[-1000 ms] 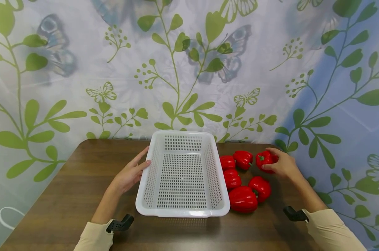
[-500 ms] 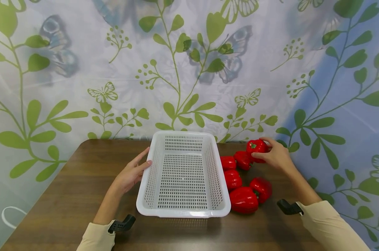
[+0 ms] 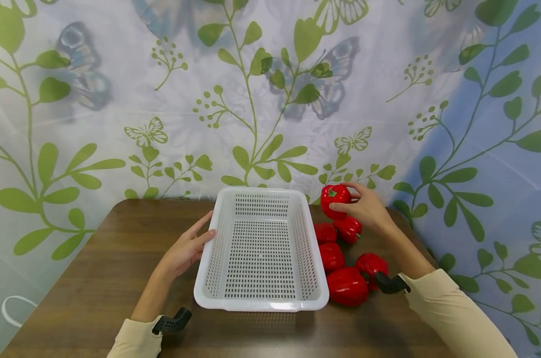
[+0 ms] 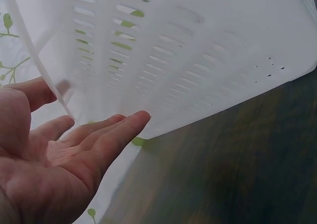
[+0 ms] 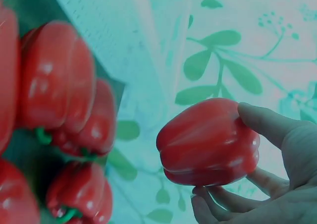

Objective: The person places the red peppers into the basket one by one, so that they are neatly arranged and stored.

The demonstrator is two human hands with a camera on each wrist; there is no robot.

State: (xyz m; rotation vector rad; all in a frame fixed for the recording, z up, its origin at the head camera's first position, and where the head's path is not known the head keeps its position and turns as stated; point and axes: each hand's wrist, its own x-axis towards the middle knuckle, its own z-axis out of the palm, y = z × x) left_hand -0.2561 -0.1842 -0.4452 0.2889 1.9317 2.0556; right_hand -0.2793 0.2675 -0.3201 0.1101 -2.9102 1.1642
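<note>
A white perforated plastic basket (image 3: pixel 261 304) stands on the table with nothing in it. My left hand (image 3: pixel 185 249) holds its left rim; in the left wrist view the thumb reaches over the rim and the fingers (image 4: pixel 116 135) lie along the outer wall. A red bell pepper (image 3: pixel 335 200) with a green stem is in my right hand (image 3: pixel 367 208), raised above the table just right of the basket's far corner. In the right wrist view, the thumb and fingers grip this bell pepper (image 5: pixel 208 144) from opposite sides.
Several more red bell peppers (image 3: pixel 347 287) lie along the basket's right side. Brown wooden table (image 3: pixel 118 268) surface extends left and in front. A leaf-patterned curtain (image 3: pixel 279 99) hangs behind the table's far edge and along its right side.
My right hand has lifted the red bell pepper from the table's right side and carried it left toward the basket. The left hand and basket have stayed in place.
</note>
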